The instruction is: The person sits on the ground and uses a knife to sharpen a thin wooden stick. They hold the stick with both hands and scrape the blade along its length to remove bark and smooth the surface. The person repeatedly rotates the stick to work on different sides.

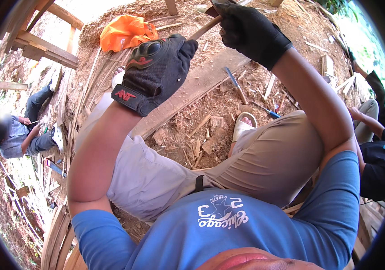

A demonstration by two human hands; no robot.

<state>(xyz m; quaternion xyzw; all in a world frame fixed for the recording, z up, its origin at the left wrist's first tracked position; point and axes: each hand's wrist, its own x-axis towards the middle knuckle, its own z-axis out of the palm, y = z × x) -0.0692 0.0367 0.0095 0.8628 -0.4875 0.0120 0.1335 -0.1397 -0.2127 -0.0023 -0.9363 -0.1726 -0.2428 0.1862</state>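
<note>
**Gloved hands hold a wooden stick at the far edge of view**

The left hand, gloved in black, is curled into a fist around the near end of a wooden stick; its fingertips are hidden. The right hand, also gloved, is bent closed at the stick's far end, beside a dark piece cut off by the view's edge; which of these it grips cannot be told.

Beyond the knees is dirt ground littered with chips. A wide plank crosses it from near left to far right. A knife and a blue-handled tool lie right of the plank, leaving little uncluttered ground before the right sandal.

An orange bag lies far left, near timber framing. Seated people flank the scene: one left, another right, partly cut off.
</note>
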